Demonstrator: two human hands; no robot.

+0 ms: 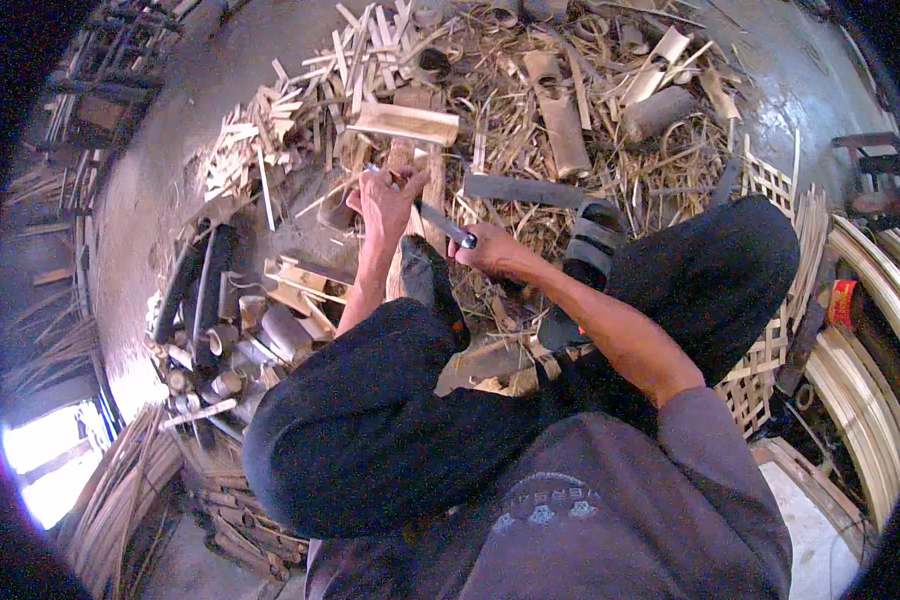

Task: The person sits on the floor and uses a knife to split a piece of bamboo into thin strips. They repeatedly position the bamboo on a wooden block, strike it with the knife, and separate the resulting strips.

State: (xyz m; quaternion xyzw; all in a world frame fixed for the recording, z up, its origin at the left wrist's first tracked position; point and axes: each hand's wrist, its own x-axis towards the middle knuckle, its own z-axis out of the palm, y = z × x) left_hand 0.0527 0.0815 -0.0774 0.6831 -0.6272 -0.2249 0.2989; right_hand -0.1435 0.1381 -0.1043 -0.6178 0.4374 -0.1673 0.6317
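Observation:
My right hand (490,250) is closed round the near end of a long grey metal tool, which looks like a knife (444,223). Its blade slants up and left toward my left hand (385,205). That hand has its fingers bent together over a wooden beam (402,160); what they pinch is too small to make out. Just beyond the fingertips lies a split bamboo piece (407,123), pale inside, crosswise on the beam. My dark shoe (425,275) rests beside the beam's near end.
Pale bamboo strips (260,130) are heaped at the far left. Shavings and bamboo tubes (660,113) cover the floor ahead. Cut bamboo lengths (285,330) lie by my left knee. Woven lattice (750,390) and bundled strips (855,400) stand on my right.

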